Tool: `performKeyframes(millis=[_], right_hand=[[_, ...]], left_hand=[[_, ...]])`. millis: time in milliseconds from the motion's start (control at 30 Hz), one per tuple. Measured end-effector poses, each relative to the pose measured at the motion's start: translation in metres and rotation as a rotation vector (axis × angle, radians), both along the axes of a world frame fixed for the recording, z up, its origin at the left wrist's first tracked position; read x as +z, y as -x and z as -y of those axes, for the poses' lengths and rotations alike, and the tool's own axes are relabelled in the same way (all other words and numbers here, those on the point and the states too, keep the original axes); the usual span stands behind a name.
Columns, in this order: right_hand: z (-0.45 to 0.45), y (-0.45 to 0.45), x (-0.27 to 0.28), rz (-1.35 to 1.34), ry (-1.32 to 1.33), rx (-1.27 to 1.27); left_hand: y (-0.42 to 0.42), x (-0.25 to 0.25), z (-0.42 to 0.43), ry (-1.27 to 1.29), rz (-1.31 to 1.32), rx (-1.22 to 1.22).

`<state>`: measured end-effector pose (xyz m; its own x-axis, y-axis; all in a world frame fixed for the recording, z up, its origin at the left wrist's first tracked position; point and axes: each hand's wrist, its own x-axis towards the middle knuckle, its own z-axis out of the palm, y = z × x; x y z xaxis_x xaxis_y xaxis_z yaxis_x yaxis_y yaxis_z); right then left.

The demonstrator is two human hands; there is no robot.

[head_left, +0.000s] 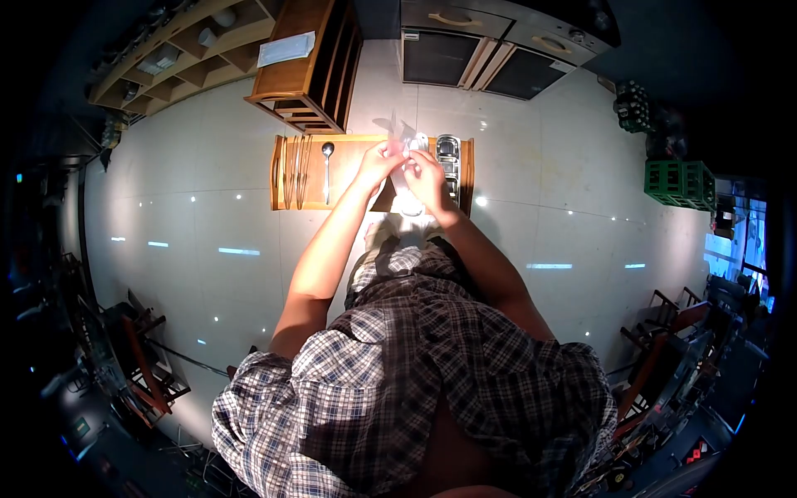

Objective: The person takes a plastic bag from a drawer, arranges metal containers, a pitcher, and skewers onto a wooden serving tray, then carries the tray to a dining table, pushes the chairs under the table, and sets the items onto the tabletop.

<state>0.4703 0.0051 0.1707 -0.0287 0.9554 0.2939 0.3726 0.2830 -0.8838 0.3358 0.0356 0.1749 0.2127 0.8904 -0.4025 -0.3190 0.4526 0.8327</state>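
My left hand (378, 162) and my right hand (425, 176) meet above a wooden tray (354, 149), with their fingers closed on a thin, clear or whitish piece (398, 141) that is too blurred to name. On the tray's left part lie a metal ladle (328, 170) and several thin sticks (297, 173). Right of my right hand stands a row of small metal containers (448, 149). Below and between my hands is a bright white object (408, 203), overexposed and hard to make out.
Beyond the tray stands a wooden rack (303, 70) with a pale blue packet (286, 50) on top. Shelves (199, 75) are at the upper left, dark-fronted cabinets (440, 58) at the top, and a green crate (679, 184) at the right. Chairs (154, 357) stand at the lower left.
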Motion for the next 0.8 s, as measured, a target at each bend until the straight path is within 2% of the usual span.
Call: performKeyframes(millis=[67,133,167,267,300,367,400,467,533,600,667,733,800], right_hand=[[0.001,-0.011,0.001,-0.069,0.008,0.061],[-0.007,-0.030,-0.003,-0.490,0.438,0.149],[-0.013,-0.036,-0.010,-0.583,0.436,0.151],[-0.029,-0.045,-0.010,-0.522,0.628,-0.054],[-0.032,-0.045,-0.006,-0.522,0.627,-0.053],[-0.034,-0.047,0.004,-1.221,1.099,0.401],[-0.035,-0.046,0.003,-1.220,1.099,0.400],[-0.036,-0.037,-0.001,-0.965,0.880,0.491],[-0.030,-0.032,0.010,-0.901,0.832,0.415],[-0.028,-0.029,0.010,-0.701,0.582,0.397],[-0.023,-0.027,0.005,-0.638,0.587,0.310],[-0.022,-0.027,-0.002,-0.574,0.591,0.227],[-0.021,-0.028,-0.004,-0.389,0.207,0.214]], left_hand=[[0.005,-0.009,0.000,-0.025,-0.057,-0.029],[0.010,-0.007,-0.001,-0.034,-0.176,-0.024],[0.013,-0.019,-0.003,-0.048,-0.159,-0.011],[0.013,0.006,-0.002,-0.021,-0.131,-0.068],[0.015,0.006,-0.003,-0.022,-0.131,-0.068],[0.019,0.005,-0.003,-0.012,-0.098,-0.201],[0.018,0.004,-0.004,-0.012,-0.098,-0.201],[0.017,0.003,-0.004,0.018,-0.142,-0.230],[0.010,0.018,-0.001,0.044,-0.083,-0.178],[0.011,0.018,-0.002,0.066,-0.024,-0.128],[0.019,0.000,-0.006,0.080,0.084,-0.222],[0.020,0.001,-0.006,0.085,0.090,-0.213],[0.021,0.001,-0.006,0.090,0.097,-0.207]])
